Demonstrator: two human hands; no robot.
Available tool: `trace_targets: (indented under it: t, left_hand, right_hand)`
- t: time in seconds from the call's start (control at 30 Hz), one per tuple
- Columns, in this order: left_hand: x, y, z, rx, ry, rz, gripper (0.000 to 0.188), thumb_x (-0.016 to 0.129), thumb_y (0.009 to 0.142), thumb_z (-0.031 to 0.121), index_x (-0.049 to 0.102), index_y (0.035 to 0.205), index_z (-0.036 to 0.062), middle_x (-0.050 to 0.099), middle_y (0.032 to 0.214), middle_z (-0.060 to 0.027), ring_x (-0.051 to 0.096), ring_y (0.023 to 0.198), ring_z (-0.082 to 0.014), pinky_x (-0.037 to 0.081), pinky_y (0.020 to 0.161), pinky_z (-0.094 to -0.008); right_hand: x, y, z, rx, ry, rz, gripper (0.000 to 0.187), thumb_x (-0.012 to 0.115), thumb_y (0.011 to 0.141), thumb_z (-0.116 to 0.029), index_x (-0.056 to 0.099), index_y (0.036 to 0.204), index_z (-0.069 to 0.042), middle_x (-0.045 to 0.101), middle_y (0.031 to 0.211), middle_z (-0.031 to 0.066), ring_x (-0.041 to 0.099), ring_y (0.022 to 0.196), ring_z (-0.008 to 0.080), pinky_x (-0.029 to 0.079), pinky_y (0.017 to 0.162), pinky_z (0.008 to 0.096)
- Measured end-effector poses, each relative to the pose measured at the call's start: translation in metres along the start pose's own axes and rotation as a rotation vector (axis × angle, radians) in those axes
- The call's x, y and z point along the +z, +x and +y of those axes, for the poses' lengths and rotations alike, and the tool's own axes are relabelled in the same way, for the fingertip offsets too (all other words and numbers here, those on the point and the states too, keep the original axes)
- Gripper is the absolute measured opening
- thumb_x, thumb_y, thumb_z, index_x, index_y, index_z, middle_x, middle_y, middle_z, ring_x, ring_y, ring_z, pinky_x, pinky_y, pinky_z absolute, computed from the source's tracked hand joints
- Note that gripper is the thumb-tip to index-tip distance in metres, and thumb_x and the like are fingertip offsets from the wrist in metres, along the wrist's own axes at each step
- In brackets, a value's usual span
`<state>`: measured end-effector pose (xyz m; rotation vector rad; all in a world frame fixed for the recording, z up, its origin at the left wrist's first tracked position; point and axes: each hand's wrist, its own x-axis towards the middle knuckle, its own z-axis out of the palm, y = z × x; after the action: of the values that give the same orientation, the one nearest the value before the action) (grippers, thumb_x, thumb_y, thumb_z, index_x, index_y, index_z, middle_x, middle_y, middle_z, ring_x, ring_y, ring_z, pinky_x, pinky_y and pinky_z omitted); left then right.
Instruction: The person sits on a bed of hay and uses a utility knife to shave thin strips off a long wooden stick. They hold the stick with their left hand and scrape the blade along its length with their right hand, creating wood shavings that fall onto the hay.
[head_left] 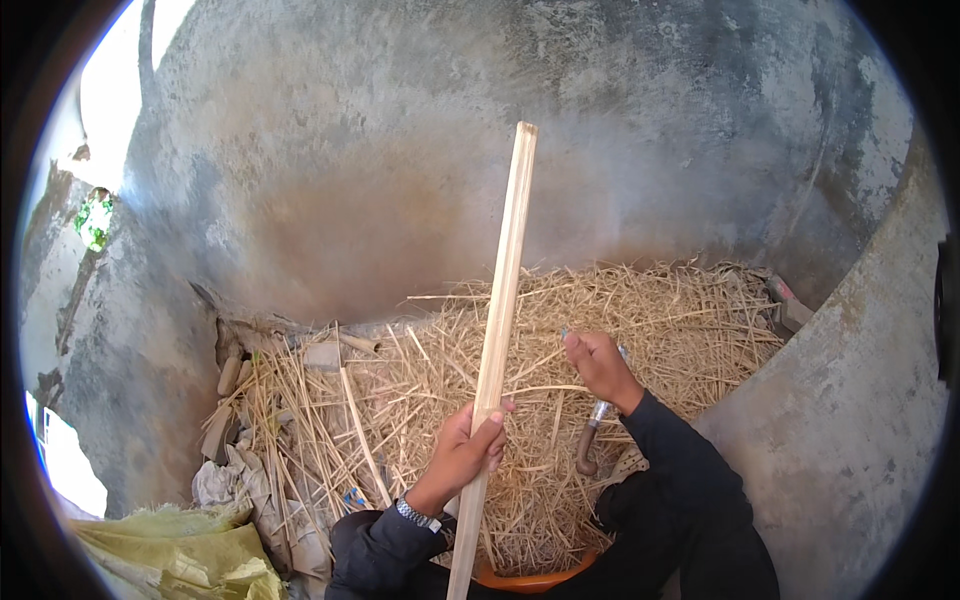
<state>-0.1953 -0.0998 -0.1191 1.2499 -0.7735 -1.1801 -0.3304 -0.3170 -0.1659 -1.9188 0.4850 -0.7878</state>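
Observation:
My left hand (465,455) is wrapped round a long, pale split-bamboo strip (508,255), which stands tilted, its top leaning slightly right. The strip's lower end runs out of the picture in front of me. My right hand (602,368) is closed in a fist, apart from the strip; a tiny bluish bit shows at its fingers, too small to name. Just below that hand is a tool with a curved brown handle (587,450) and a metal collar (600,411). The fist partly hides the tool, and I cannot tell whether it touches it.
Thin shavings (650,320) cover the ground up to a grey plastered wall (400,130). Another wall (840,400) rises close on the right. A yellowish sack (185,555) and crumpled pale sheeting (240,485) lie at lower left. An orange rim (535,581) shows below me.

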Motion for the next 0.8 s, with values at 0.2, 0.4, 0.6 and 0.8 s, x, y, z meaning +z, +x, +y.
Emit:
trace_targets:
  t: [0.2, 0.4, 0.6, 0.8]
  left_hand:
    - [-0.007, 0.034, -0.016, -0.159, -0.097, -0.059, 0.026, 0.048, 0.1, 0.028, 0.052, 0.108, 0.0035, 0.041, 0.062, 0.0041, 0.043, 0.052, -0.0065, 0.039, 0.048, -0.0218]
    - [0.002, 0.048, -0.023, -0.301, -0.12, -0.187, 0.024, 0.049, 0.1, 0.028, 0.053, 0.104, 0.0046, 0.042, 0.062, 0.0038, 0.043, 0.052, -0.0073, 0.039, 0.049, -0.0223]
    - [0.014, 0.055, -0.039, -0.398, -0.151, -0.256, 0.024, 0.048, 0.1, 0.027, 0.055, 0.103, 0.004, 0.048, 0.066, 0.0018, 0.049, 0.055, -0.0081, 0.041, 0.051, -0.0224]
    - [0.015, 0.046, -0.043, -0.431, -0.085, -0.307, 0.023, 0.047, 0.101, 0.025, 0.054, 0.102, 0.0027, 0.053, 0.067, -0.0013, 0.052, 0.054, -0.0108, 0.045, 0.052, -0.024]
  right_hand:
    - [-0.001, -0.005, -0.024, 0.095, -0.081, -0.103, 0.052, 0.052, 0.093, -0.051, 0.052, 0.07, -0.004, 0.04, 0.057, -0.0032, 0.037, 0.055, 0.0081, 0.031, 0.05, 0.0284]
    - [0.008, 0.006, -0.003, 0.439, 0.457, -0.028, 0.03, 0.064, 0.092, -0.033, 0.055, 0.075, -0.009, 0.041, 0.056, -0.0082, 0.036, 0.047, 0.0025, 0.027, 0.043, 0.0221]
    - [-0.002, 0.012, 0.01, 0.615, 0.783, 0.177, 0.03, 0.066, 0.09, -0.021, 0.042, 0.072, -0.017, 0.038, 0.055, -0.0088, 0.034, 0.04, 0.0022, 0.026, 0.037, 0.0206]
    - [-0.032, 0.026, 0.027, 0.522, 0.705, 0.368, 0.025, 0.065, 0.09, -0.026, 0.049, 0.077, -0.012, 0.04, 0.054, -0.0071, 0.034, 0.041, 0.0029, 0.027, 0.038, 0.0207]
